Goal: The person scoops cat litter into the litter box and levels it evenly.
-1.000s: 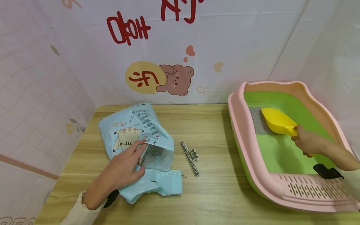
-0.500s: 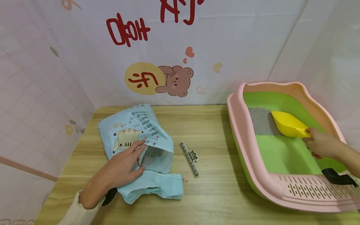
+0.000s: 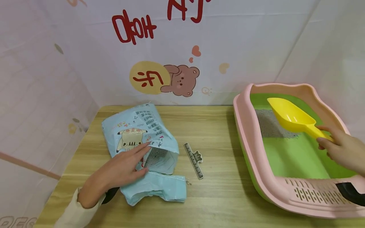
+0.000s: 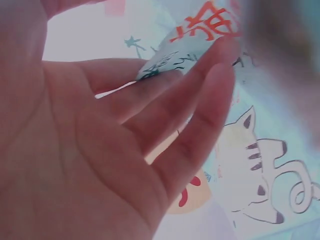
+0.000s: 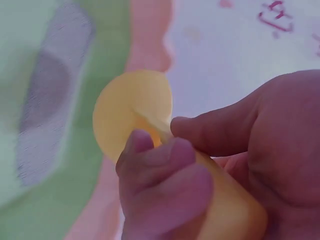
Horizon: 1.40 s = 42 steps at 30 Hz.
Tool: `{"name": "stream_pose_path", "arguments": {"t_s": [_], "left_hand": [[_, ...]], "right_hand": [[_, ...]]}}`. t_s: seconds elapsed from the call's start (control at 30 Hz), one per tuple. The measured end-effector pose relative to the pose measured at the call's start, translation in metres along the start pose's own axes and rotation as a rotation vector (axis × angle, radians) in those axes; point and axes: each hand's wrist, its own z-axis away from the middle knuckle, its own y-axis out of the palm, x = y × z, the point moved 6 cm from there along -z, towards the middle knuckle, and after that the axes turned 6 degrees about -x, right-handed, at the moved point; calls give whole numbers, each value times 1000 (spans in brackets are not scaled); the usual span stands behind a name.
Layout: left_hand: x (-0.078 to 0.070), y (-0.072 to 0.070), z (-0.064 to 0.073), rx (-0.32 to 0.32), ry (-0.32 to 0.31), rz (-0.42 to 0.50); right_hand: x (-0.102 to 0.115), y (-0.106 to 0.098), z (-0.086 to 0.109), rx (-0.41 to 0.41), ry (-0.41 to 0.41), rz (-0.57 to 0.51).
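Note:
A yellow scoop [image 3: 292, 115] hangs tilted over the litter box, its visible bowl empty. My right hand [image 3: 342, 147] grips its handle; the right wrist view shows fingers and thumb wrapped round that handle [image 5: 225, 210]. Below the scoop, grey cat litter [image 3: 269, 126] lies in a patch on the box's green floor. The light blue litter bag [image 3: 132, 117] lies at the left with its mouth facing me and grey litter inside. My left hand [image 3: 122, 167] rests at that mouth, fingers nearly straight against the bag's edge; the left wrist view shows the fingers [image 4: 195, 130] touching the printed film.
The litter box [image 3: 248, 133] has a pink rim and a slotted front ledge. Between bag and box lies a flat clip [image 3: 194, 161] with a bear-shaped tab on the wooden table [image 3: 208, 126]. A printed white cloth [image 3: 228, 38] hangs behind.
The right hand has drawn the scoop rightward through the litter, then raised it off the box floor. The litter patch now spreads farther right. The left hand has stayed at the bag mouth.

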Motion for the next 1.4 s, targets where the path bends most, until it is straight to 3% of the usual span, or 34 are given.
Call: {"name": "stream_pose_path", "arguments": {"t_s": [0.2, 0.33, 0.53, 0.67, 0.87, 0.93, 1.2, 1.4], "left_hand": [[-3, -3, -1, 66, -13, 38], [-3, -4, -1, 87, -15, 50], [-4, -7, -6, 101, 5, 50], [-3, -12, -12, 92, 25, 75], [-4, -16, -19, 95, 41, 76], [-4, -17, -21, 96, 37, 80], [-4, -20, -27, 93, 18, 131], [-4, -20, -26, 131, -57, 171]], "right_hand": [[38, -9, 16, -179, -109, -101], [65, -12, 28, -236, -206, -137], [108, -5, 43, -149, -309, 1], [137, 8, 55, -91, -424, 50], [178, 28, 73, -94, -680, -1], [188, 33, 78, -74, -731, -18], [211, 59, 91, 20, -826, -16], [225, 81, 93, 69, -886, -24]]}}
